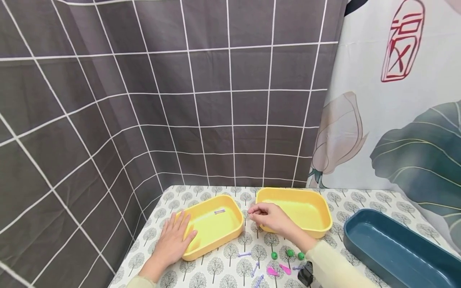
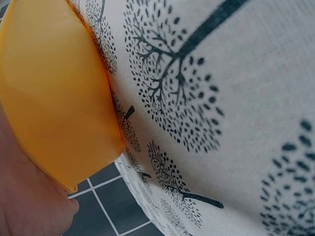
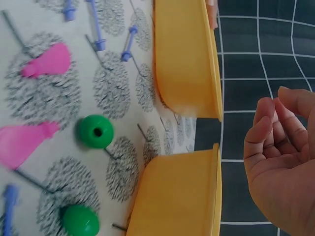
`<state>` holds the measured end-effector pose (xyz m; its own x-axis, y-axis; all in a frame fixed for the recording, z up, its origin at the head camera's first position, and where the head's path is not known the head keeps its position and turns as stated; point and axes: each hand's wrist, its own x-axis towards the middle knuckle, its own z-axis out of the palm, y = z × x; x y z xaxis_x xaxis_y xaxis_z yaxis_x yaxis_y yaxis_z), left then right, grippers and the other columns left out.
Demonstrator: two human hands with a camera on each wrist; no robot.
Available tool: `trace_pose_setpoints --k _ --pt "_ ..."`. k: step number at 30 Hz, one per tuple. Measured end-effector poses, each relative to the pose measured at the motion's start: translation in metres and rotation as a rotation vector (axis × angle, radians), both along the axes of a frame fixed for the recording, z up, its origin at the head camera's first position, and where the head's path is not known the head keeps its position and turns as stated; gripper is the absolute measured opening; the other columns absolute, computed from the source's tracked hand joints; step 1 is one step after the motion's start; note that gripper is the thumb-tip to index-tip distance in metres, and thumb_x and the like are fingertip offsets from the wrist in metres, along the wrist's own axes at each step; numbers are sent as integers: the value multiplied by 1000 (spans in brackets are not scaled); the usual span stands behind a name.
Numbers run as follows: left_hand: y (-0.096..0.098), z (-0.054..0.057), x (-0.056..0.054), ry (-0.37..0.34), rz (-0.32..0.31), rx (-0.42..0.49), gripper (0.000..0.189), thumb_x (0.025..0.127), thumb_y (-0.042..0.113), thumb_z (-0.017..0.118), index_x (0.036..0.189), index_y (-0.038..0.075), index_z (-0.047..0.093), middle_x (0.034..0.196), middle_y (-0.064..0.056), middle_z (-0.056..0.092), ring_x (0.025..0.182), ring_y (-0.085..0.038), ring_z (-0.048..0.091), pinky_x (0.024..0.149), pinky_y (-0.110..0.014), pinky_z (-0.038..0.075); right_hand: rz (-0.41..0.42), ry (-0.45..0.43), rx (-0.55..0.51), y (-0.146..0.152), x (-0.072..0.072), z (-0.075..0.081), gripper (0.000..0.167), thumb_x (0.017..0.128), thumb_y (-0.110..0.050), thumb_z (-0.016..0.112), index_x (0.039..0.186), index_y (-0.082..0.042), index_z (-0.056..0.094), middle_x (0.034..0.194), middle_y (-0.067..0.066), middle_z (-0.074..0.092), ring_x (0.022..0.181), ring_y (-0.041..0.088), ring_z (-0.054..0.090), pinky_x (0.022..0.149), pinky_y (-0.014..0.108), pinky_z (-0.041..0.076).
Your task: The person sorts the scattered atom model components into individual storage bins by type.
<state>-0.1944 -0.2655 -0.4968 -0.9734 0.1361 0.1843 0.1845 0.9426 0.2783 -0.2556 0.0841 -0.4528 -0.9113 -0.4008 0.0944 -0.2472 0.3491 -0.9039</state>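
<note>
Red seal [image 1: 403,42] on curtain [image 1: 360,60], characters unclear

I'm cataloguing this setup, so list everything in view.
Left tray: one, yellow, left side
Right tray: one, yellow, centre back
Long tray: one, dark blue, right side
Tablecloth: one, white, tree-printed, under trays
Rods: five, purple; one in left tray, four on tablecloth
Beads: three, green, tablecloth
Flared pieces: two, pink, tablecloth
Object: one, black, near flared pieces
Grid curtain: one, grey, left and behind
Printed curtain: one, white, right rear
Left hand: one, left tray's rim
Right hand: one, raised near right tray
Sleeves: two, cream, head view's bottom
</note>
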Motion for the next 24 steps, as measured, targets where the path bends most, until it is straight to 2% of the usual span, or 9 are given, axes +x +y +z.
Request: trace_pose_setpoints --k 2,8,15,24 --pt "1 0 0 9 -3 7 69 105 51 44 157 7 36 167 -15 20 154 -44 8 122 -63 8 6 0 -5 7 4 0 22 92 -17 74 108 -2 74 90 4 70 78 17 62 66 25 56" --pt "1 1 1 12 -1 14 68 105 50 46 157 7 37 167 -15 21 154 -44 8 122 -63 9 23 -64 -39 27 16 -3 26 93 -16 73 112 1 71 96 12 71 87 27 68 73 33 61" --pt "1 1 1 22 -7 8 67 105 49 47 156 7 38 167 -16 23 153 -45 10 122 -64 9 16 -27 -4 50 28 -5 28 93 -19 73 113 1 71 96 6 70 84 13 64 72 22 57" --pt "0 -4 0 63 -20 23 67 104 49 49 154 4 41 164 -19 28 152 -47 14 120 -66 11 41 -31 -51 78 47 -12 34 95 -18 71 119 6 66 98 9 69 79 8 63 69 25 57"
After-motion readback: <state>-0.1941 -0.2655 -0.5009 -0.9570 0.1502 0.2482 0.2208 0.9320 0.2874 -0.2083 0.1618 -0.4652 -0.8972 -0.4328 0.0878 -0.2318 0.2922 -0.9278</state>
